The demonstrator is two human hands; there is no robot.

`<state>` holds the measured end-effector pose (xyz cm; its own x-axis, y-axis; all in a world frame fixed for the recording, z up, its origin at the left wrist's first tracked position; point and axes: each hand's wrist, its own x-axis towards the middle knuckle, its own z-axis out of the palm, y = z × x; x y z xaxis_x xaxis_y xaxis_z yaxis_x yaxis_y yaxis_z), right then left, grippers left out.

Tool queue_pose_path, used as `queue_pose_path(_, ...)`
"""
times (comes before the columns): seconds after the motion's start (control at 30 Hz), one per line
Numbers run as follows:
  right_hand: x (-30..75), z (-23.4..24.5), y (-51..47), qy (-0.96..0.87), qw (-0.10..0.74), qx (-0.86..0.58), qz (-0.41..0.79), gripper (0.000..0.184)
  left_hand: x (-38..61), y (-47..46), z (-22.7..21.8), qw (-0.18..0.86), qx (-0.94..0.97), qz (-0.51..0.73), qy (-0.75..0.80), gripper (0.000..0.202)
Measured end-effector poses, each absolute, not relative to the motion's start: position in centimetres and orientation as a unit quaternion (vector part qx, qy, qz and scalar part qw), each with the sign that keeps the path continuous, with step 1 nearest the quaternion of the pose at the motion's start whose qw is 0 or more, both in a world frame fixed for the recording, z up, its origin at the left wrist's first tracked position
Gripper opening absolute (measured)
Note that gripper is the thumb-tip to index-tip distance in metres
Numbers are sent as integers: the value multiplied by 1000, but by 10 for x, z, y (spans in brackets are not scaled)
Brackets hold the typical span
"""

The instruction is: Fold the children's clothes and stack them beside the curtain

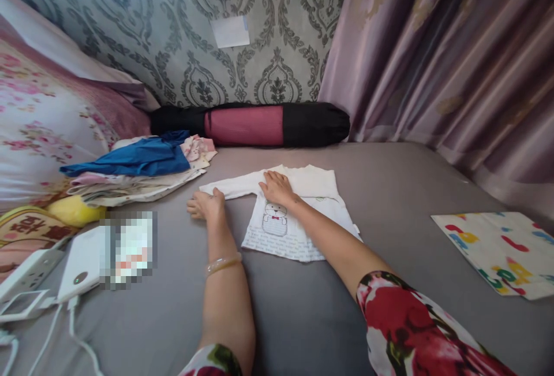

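A small white long-sleeved shirt (298, 188) lies spread on the grey bed sheet, a bear with a red bow tie and rows of lettering printed on its front. Its left-pointing sleeve is stretched out straight. At the end of that sleeve, my left hand (206, 204) is closed on the cuff, with its fingers curled. My right hand (276, 187) lies flat on the chest, near where this sleeve joins the body. The sleeve on the other side is not seen stretched out; my right forearm crosses the shirt's lower right part.
A clothes pile (142, 159) lies at left, near a yellow plush thing (78, 210), a white power bank (84, 263) with cables and a power strip (32, 272). A black-and-pink roll (244, 126) lies along the wall. Folded patterned cloth (497, 252) lies at right.
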<state>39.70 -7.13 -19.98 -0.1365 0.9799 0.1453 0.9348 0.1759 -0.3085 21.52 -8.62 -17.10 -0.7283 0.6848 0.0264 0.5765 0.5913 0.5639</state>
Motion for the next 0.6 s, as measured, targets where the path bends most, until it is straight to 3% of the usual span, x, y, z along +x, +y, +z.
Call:
queue_pose_path(0.3, 392, -203, -75, -748, 142, -646, 57, 51, 213, -80, -178, 81, 344, 264, 897, 43)
queue_pose_path(0.6, 395, -180, -70, -745, 36, -648, 157, 68, 197, -66, -195, 112, 321, 328, 881, 28)
